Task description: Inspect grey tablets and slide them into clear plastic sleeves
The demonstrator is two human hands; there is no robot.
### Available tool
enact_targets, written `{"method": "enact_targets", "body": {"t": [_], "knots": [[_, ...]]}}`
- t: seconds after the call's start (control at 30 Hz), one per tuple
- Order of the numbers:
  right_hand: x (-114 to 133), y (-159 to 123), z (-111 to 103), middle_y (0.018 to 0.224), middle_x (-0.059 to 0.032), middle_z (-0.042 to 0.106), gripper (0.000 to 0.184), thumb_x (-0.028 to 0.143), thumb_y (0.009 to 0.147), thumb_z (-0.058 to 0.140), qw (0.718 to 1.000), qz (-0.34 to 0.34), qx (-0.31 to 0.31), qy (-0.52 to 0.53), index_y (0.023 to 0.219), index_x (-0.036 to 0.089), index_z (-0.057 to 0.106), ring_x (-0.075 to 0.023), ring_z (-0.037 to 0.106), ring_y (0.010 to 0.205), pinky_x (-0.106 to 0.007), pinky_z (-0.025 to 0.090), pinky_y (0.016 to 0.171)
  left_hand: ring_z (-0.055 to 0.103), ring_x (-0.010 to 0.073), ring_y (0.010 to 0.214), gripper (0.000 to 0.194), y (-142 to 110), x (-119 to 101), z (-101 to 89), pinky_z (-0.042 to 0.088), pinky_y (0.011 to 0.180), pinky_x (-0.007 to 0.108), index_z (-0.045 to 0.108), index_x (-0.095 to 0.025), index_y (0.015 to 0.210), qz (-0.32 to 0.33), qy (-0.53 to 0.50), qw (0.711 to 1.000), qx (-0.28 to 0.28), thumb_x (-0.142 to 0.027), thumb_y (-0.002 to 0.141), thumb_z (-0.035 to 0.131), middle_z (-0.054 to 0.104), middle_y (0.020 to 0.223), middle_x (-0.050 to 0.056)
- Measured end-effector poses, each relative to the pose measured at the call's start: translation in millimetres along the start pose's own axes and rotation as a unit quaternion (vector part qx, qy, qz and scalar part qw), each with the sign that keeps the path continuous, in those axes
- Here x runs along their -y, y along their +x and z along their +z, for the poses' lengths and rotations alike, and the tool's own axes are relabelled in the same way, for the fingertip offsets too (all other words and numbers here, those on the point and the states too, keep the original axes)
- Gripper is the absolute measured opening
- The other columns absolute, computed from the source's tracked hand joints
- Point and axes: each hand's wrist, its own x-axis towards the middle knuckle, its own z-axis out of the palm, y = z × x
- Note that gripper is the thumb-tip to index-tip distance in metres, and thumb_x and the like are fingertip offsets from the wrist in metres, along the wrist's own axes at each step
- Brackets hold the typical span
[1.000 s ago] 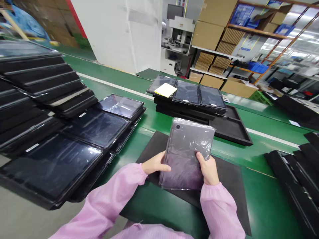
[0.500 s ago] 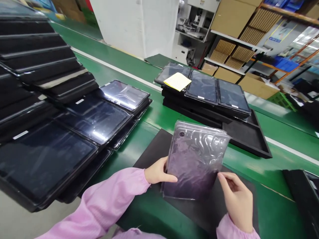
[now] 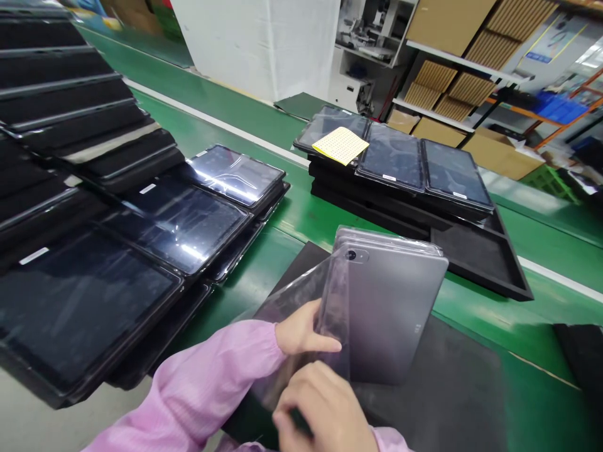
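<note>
A small stack of tablets (image 3: 396,314) stands tilted up in front of me, edges at the top showing several layers. The foremost has a bare grey back with a camera at its upper left. My left hand (image 3: 304,329) is closed round the stack's left edge, thumb in front. A clear plastic film (image 3: 292,298) is folded back from the front tablet and spreads leftward over my left hand. Below it, my right hand (image 3: 325,408) is closed and slightly blurred, its fingers curled at the film's lower edge; the fingertips are partly hidden.
Under the stack lies a black mat (image 3: 452,376) on the green bench (image 3: 287,220). Black trays of tablets (image 3: 183,226) are piled high at left. Further back, more tablets (image 3: 391,157) lie on trays with a yellow sheet (image 3: 342,145) on top. A black tray (image 3: 579,351) sits at right.
My right hand has moved from the stack's right edge across to the left, peeling the film off the front tablet and baring its grey back. My left hand keeps its hold.
</note>
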Motion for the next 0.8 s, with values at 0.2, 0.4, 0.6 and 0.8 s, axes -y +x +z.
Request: {"method": "enact_targets", "body": {"t": [0.2, 0.4, 0.6, 0.8], "knots": [[-0.4, -9.4, 23.3, 0.050, 0.0036, 0.057, 0.038, 0.019, 0.096, 0.046, 0.997, -0.073, 0.000, 0.008, 0.059, 0.023, 0.055, -0.0087, 0.049, 0.042, -0.023, 0.042, 0.036, 0.067, 0.0357, 0.117, 0.066, 0.0, 2.0, -1.7, 0.048, 0.109, 0.052, 0.066, -0.014, 0.119, 0.027, 0.014, 1.000, -0.002, -0.036, 0.062, 0.089, 0.076, 0.115, 0.014], [-0.5, -14.0, 24.3, 0.057, 0.0022, 0.062, 0.024, 0.015, 0.087, 0.053, 0.998, -0.051, 0.032, 0.037, 0.065, 0.021, 0.058, -0.0110, 0.054, 0.048, -0.026, 0.045, 0.041, 0.070, 0.0337, 0.112, 0.060, 1.0, 0.3, -1.6, 0.053, 0.103, 0.048, 0.068, -0.015, 0.114, 0.021, -0.008, 1.000, -0.012, -0.034, 0.061, 0.089, 0.078, 0.109, 0.012], [-4.2, -3.2, -36.0, 0.067, 0.0027, 0.069, 0.015, 0.016, 0.088, 0.061, 0.991, 0.042, -0.018, 0.125, 0.075, 0.022, 0.061, -0.0116, 0.063, 0.060, -0.022, 0.052, 0.056, 0.072, 0.0323, 0.104, 0.061, 4.1, -3.6, -2.5, 0.056, 0.095, 0.046, 0.065, -0.015, 0.109, -0.046, -0.020, 0.998, -0.039, -0.033, 0.056, 0.091, 0.078, 0.103, 0.009], [-62.8, -37.3, -108.0, 0.055, 0.0033, 0.059, 0.021, 0.034, 0.074, 0.073, 0.857, 0.387, -0.333, 0.069, 0.063, 0.021, 0.061, -0.0130, 0.057, 0.052, -0.025, 0.047, 0.052, 0.066, 0.0353, 0.120, 0.065, 7.9, -6.7, 1.0, 0.053, 0.103, 0.046, 0.063, -0.018, 0.110, -0.091, -0.077, 0.990, -0.069, -0.028, 0.053, 0.091, 0.077, 0.115, 0.009]]}}
